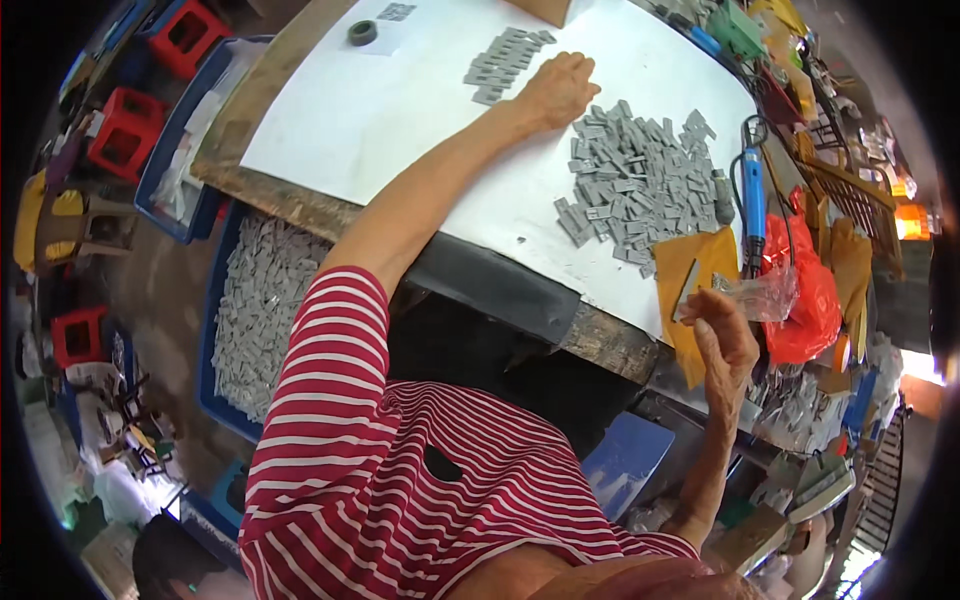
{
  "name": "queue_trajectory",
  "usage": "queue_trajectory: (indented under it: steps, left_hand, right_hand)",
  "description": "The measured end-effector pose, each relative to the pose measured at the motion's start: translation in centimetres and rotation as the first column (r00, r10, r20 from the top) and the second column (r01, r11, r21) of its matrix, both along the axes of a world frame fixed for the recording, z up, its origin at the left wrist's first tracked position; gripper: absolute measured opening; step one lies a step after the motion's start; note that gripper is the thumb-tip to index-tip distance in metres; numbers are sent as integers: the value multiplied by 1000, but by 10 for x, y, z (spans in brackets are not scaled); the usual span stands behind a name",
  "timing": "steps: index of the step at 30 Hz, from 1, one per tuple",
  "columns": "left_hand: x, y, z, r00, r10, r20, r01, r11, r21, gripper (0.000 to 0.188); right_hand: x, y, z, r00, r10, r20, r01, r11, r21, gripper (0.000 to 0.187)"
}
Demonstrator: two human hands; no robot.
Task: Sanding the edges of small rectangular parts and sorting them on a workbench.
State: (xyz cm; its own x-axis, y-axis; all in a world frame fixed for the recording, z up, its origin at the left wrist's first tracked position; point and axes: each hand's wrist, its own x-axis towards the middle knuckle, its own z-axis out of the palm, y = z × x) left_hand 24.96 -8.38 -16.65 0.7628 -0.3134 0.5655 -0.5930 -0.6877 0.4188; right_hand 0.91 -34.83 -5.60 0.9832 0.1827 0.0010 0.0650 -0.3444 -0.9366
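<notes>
My left hand [556,92] reaches far over the white-covered table, fingers curled down and largely hidden by its back. It sits between rows of laid-out grey plastic pieces [498,66] and a big loose heap of the same small rectangular pieces [640,185]. Whatever is under those fingers cannot be made out. My right hand [724,340] is at the table's near right edge, above a yellow-orange cloth [705,258]. Its thumb and fingers close around the lower end of a thin, grey, blade-like tool [687,284].
A blue-handled corded tool [754,205] lies right of the heap, beside a red plastic bag [805,300]. A roll of tape [362,33] rests at the far left, a cardboard box [543,8] at the back. Left below the table, a blue bin [207,375] holds many grey pieces.
</notes>
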Motion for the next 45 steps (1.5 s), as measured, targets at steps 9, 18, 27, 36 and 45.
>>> queue_trajectory:
  steps: [9, 18, 27, 36, 45]
  left_hand:
    - [67, -13, -25, 997, -30, 68, 31, 999, -12, 28]
    - [91, -13, -32, 984, 41, 170, -65, 989, 133, 27]
    - [85, -10, -25, 971, 107, 216, -126, 989, 79, 27]
    - [94, -13, -28, 983, 131, 128, -147, 982, 119, 27]
    - [105, -9, -56, 931, 184, 316, -125, 972, -196, 19]
  right_hand:
    - [-30, -10, -12, 989, -81, -126, 80, 997, -10, 31]
    - [-39, -6, -19, 979, -107, -174, 110, 994, 11, 29]
    - [-47, -6, -27, 972, -111, -209, 113, 994, -3, 26]
    - [-50, -5, -41, 955, -133, -265, 143, 989, 20, 25]
    - [-61, -5, -47, 960, -125, -252, 124, 992, -19, 23]
